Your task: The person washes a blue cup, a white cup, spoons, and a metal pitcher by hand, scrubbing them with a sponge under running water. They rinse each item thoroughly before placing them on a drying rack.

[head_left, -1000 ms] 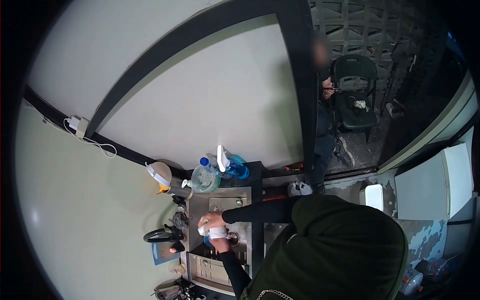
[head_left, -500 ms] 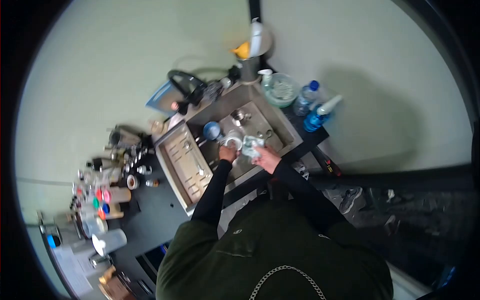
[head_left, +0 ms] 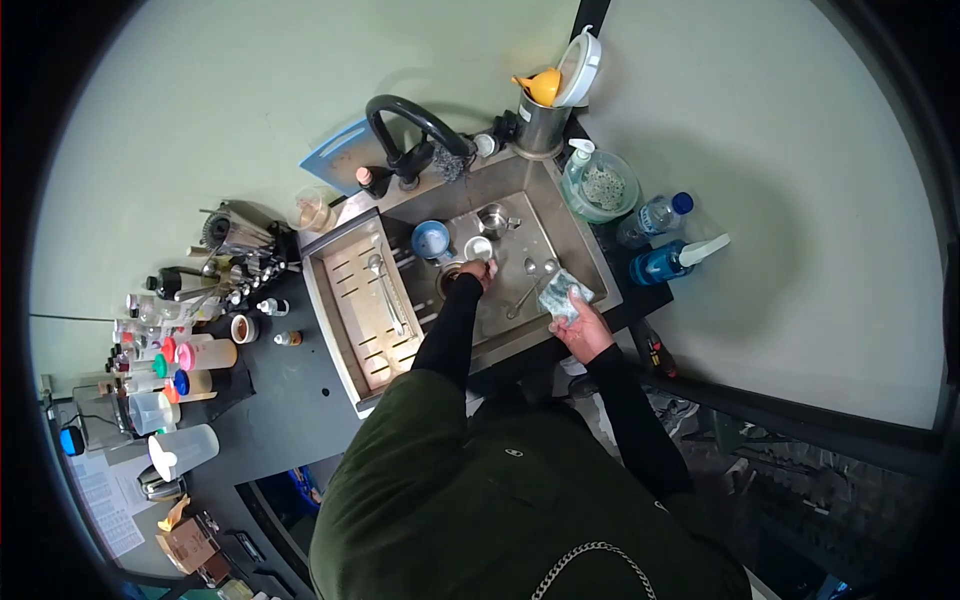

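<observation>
My left hand [head_left: 480,273] reaches down into the steel sink [head_left: 589,228], closed at the near side of a small white cup [head_left: 478,246]; its fingers are partly hidden. Below its wrist, a round dark vessel [head_left: 447,280] is half covered by the sleeve. In my right hand [head_left: 585,333], above the sink's near right edge, is a pale, foamy sponge [head_left: 566,296], pinched between thumb and fingers. A blue cup [head_left: 431,239] with whitish contents and a small metal pitcher [head_left: 493,220] stand farther back. Several spoons [head_left: 521,301] lie on the sink floor.
A slotted drain tray [head_left: 350,300] with long spoons covers the sink's left side. The black faucet [head_left: 410,115] arches over the back. To the right stand a soapy tub [head_left: 603,190], a water bottle [head_left: 655,219] and a blue spray bottle [head_left: 672,262]. Bottles crowd the left counter [head_left: 290,420].
My left hand has moved the white cup away from me, deeper into the sink. My right hand has drawn the sponge to the right, apart from the cup. The view has shifted.
</observation>
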A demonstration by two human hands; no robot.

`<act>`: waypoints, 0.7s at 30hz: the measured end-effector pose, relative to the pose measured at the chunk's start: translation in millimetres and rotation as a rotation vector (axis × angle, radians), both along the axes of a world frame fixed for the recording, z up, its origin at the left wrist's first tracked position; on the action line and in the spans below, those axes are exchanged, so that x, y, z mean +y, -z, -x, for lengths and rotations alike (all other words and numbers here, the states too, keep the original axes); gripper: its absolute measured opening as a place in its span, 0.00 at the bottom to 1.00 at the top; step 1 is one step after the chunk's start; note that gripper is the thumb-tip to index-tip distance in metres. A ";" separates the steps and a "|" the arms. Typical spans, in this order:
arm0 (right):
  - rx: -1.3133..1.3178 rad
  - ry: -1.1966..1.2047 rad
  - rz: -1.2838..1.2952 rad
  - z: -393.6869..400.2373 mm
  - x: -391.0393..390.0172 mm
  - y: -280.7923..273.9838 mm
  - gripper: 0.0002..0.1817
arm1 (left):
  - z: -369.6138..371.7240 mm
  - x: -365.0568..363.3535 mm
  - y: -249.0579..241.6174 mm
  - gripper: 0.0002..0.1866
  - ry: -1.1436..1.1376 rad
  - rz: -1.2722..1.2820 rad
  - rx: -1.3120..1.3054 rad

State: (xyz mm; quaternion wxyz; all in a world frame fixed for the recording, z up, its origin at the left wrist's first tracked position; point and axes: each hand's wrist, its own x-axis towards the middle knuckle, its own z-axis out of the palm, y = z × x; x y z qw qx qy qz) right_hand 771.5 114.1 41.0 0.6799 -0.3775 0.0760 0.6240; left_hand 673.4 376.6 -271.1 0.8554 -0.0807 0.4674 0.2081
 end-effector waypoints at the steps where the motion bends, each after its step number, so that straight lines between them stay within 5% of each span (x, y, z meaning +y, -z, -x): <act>1: 0.011 0.024 -0.010 -0.8 -0.4 -3.5 0.11 | 0.0 -1.5 -35.8 0.08 0.003 -0.087 0.051; 6: 0.030 0.034 0.008 -10.0 3.4 -15.4 0.12 | -16.3 -6.3 -55.0 0.16 -0.197 -0.299 -0.028; 7: 0.016 0.039 0.016 -12.3 3.4 -18.5 0.13 | -26.6 -15.8 -79.3 0.21 -0.236 -0.368 0.194; 10: 0.015 0.034 -0.010 -16.9 2.4 -10.2 0.13 | -50.8 -24.0 -89.9 0.24 -0.297 -0.346 0.327; 14: 0.020 0.066 0.016 -14.0 0.1 -7.4 0.14 | -80.5 -32.2 -103.2 0.27 -0.150 -0.201 0.053; 21: 0.059 0.077 0.020 -15.3 -4.5 -9.1 0.14 | -109.0 -29.9 -109.5 0.27 0.064 -0.423 0.187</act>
